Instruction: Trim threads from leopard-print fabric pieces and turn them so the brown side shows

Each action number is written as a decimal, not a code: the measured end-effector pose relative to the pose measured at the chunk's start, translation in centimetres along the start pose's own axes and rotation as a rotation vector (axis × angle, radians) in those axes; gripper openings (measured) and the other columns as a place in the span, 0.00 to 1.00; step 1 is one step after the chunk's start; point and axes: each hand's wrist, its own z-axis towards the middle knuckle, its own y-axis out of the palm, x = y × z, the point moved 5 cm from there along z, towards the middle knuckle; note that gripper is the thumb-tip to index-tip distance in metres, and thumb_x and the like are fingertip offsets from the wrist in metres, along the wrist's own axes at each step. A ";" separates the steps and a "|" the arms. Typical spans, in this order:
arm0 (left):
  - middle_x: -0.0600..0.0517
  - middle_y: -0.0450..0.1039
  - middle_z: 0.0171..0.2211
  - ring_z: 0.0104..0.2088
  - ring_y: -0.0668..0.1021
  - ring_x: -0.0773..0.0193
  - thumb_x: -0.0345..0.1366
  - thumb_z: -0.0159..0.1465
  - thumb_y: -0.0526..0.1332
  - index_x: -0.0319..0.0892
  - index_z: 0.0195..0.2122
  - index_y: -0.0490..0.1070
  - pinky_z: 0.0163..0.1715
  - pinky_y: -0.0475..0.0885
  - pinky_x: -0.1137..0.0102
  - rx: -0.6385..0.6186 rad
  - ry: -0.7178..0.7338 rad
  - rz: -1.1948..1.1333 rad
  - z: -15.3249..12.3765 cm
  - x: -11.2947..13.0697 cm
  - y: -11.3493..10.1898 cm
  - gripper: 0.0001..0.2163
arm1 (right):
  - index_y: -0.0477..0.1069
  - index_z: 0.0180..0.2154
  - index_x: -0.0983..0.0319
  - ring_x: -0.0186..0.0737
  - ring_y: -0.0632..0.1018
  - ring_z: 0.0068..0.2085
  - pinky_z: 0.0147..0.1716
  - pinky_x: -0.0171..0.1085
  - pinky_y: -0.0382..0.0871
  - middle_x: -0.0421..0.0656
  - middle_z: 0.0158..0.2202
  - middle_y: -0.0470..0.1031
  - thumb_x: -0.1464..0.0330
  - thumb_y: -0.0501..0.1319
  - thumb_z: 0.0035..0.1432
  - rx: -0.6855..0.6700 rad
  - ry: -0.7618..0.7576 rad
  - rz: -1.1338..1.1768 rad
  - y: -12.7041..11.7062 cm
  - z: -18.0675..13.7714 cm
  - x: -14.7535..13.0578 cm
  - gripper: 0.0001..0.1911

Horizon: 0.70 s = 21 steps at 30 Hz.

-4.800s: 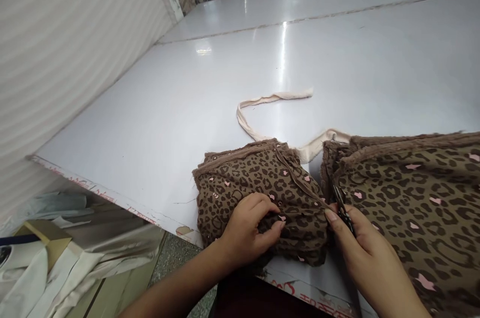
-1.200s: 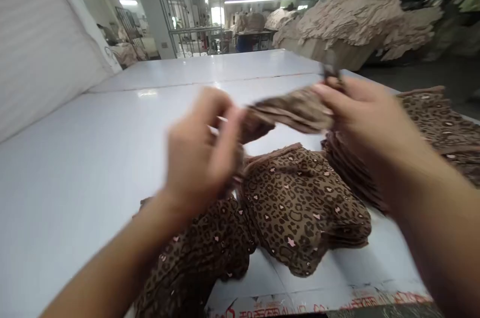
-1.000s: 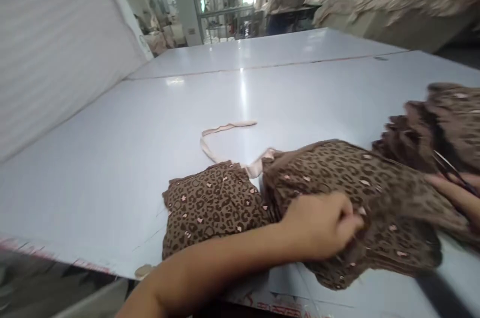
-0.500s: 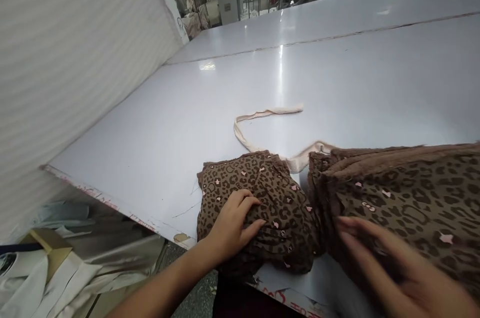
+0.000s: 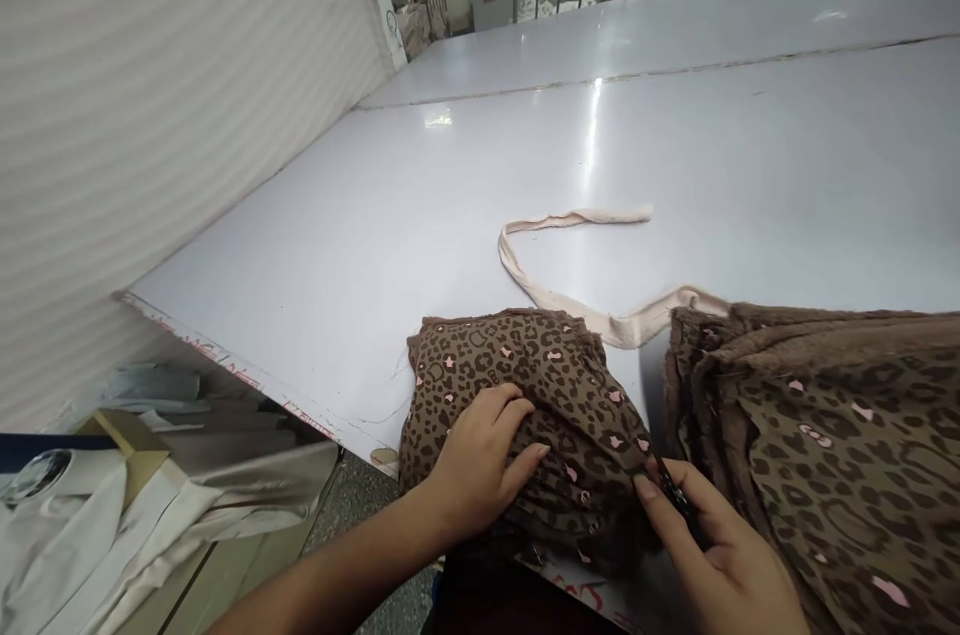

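A small stack of brown leopard-print fabric pieces (image 5: pixel 517 385) with pink hearts lies at the near edge of the white table (image 5: pixel 465 205). My left hand (image 5: pixel 480 460) presses flat on this stack, fingers spread over the top piece. My right hand (image 5: pixel 712 560) sits just right of it, holding small dark snips (image 5: pixel 675 495) whose tip points at the stack's right edge. A larger pile of the same leopard fabric (image 5: pixel 832 425) lies to the right, beside my right hand.
A beige fabric strip (image 5: pixel 570 255) curls on the table behind the stacks, its end running under the larger pile. A big white ribbed roll (image 5: pixel 150 95) lines the left side. White cloth and a cardboard box (image 5: pixel 127 495) lie on the floor at lower left.
My right hand has come in from the right pile and now holds the snips at the small stack's right edge. My left hand stays pressed on the stack. The view shifted slightly left.
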 end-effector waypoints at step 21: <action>0.52 0.70 0.36 0.40 0.71 0.62 0.36 0.59 0.60 0.42 0.37 0.69 0.41 0.66 0.67 -0.108 0.076 -0.061 2.6 2.1 1.7 0.06 | 0.70 0.36 0.58 0.36 0.68 0.17 0.15 0.31 0.61 0.34 0.16 0.65 0.58 0.60 0.48 -0.017 -0.102 0.088 -0.1 1.2 2.0 0.14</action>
